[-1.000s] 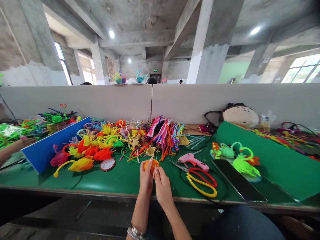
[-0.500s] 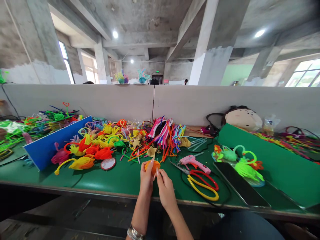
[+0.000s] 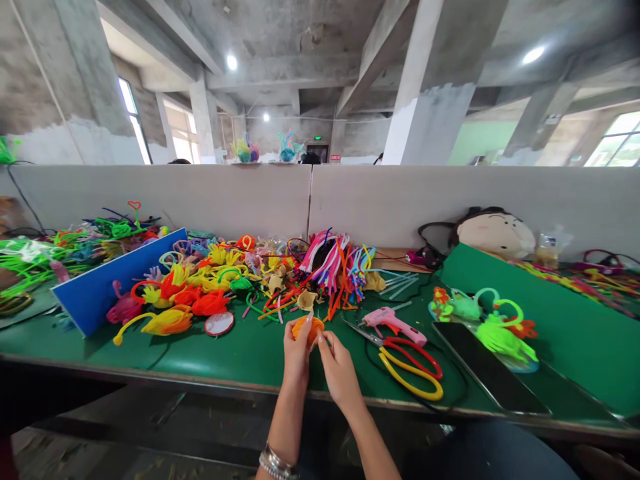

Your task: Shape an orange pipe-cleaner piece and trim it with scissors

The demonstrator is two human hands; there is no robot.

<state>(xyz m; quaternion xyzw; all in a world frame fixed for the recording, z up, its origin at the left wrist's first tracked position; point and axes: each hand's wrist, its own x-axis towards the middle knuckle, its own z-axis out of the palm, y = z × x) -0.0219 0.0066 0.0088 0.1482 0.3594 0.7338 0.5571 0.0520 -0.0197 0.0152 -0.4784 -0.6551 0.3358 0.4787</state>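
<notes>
Green tabletop (image 3: 255, 363) | hands (image 3: 340, 368) still on orange piece (image 3: 315, 327), slightly wider apart

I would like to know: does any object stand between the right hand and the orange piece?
Nothing visible does: the right hand is at the near right edge of the orange piece, which the left hand holds. The scissors lie apart, to the right.

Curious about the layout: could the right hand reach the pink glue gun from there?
Probably yes: the pink glue gun lies uncovered to the right, just beyond the scissors, though the right hand is busy at the orange piece.
</notes>
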